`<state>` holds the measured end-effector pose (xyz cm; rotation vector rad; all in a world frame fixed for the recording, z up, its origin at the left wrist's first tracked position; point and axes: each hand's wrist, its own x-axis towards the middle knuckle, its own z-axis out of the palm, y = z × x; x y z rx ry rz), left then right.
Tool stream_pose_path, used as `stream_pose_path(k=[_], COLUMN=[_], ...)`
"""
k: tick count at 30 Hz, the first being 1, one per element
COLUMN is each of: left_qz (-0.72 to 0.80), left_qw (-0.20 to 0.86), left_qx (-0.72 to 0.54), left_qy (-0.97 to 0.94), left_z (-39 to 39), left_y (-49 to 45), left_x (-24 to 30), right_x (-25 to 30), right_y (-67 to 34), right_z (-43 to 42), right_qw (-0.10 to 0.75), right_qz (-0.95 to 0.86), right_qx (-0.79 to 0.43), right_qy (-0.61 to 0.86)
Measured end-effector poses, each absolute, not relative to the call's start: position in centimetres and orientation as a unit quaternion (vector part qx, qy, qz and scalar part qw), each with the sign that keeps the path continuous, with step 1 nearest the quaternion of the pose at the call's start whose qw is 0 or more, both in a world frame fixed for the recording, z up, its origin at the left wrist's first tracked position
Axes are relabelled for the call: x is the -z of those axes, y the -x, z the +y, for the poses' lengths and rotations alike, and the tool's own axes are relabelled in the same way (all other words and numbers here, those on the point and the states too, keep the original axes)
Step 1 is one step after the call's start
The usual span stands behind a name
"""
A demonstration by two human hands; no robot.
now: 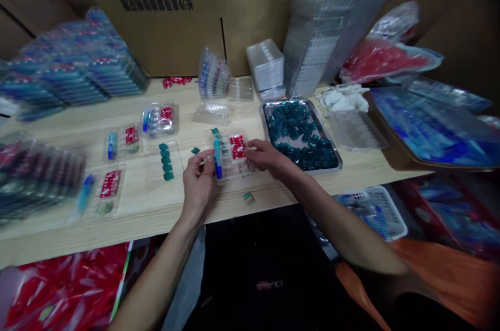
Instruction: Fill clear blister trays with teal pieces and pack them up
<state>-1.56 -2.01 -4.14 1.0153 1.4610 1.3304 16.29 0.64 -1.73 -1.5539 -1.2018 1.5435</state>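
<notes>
A clear plastic tray (pixel 233 169) lies on the table between my hands. In it are a blue pen (pixel 217 156) along the left side and a red packet with white marks (pixel 237 147) near the top right. My left hand (pixel 198 180) pinches the tray's left edge beside the pen. At the right edge, my right hand (pixel 263 155) has its fingers closed on the tray; some fingertips are hidden. Left of my left hand, another clear tray (pixel 175 161) carries a column of dark green wrapped pieces (pixel 166 161). One loose green piece (pixel 196 150) sits near my left fingers.
A metal tray (pixel 339 164) of green pieces stands right of my hands. Behind are stacked clear trays (pixel 312 44) and a white stack (pixel 266 68). Filled packs (pixel 78 65) pile up at left. An open carton (pixel 406 156) of blue items is at right. A striped piece (pixel 249 197) lies near the front edge.
</notes>
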Motion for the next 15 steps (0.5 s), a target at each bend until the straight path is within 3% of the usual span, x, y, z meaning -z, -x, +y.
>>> stream_pose_path(k=[8, 15], left_qz=[0.564, 0.587], left_qw=[0.522, 0.47], left_qx=[-0.553, -0.582], left_qy=[-0.322, -0.31], left_z=[2.0, 1.2], left_y=[1.3, 2.6], left_x=[-0.4, -2.4], right_x=[-1.8, -1.1], right_y=[-15.1, -17.2], right_z=[4.4, 2.1], right_qw=[0.362, 0.36], right_qz=[-0.526, -0.562], right_qx=[-0.544, -0.567], right_qy=[0.545, 0.483])
